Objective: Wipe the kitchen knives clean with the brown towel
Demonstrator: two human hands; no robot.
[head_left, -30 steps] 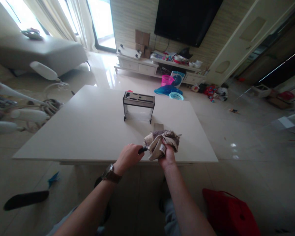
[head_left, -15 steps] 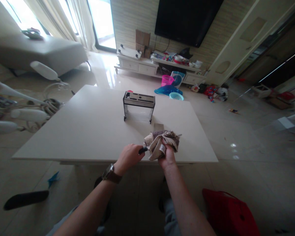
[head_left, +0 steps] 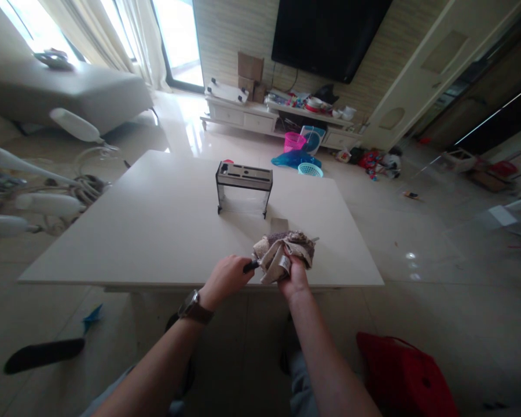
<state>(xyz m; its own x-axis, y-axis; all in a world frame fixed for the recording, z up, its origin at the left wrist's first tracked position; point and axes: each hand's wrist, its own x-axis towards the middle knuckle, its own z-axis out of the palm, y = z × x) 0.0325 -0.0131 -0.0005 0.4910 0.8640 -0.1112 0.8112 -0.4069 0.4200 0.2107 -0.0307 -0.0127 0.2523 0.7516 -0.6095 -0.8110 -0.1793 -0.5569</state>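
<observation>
Gripping a dark knife handle (head_left: 250, 266) in the left hand (head_left: 226, 280), fingers clamped around it, the person bunches a soft, limp cloth (head_left: 282, 253) over the hidden blade with the right hand (head_left: 293, 277), just nearer than the knife rack (head_left: 244, 180) on the bench (head_left: 156, 231); I'd hold the stiff handle, never the blade.

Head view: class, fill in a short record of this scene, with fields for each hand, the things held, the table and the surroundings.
Left hand: left hand closed around a black handle, wristwatch on its wrist
Right hand: right hand gripping a bunched cloth
Cloth: wrapped over the part beyond the handle, which is hidden
Table: pale table, hands at its near edge
On table: knife rack standing upright, apart from the hands
Surroundings: red stool on the floor at right, television on the far wall
</observation>
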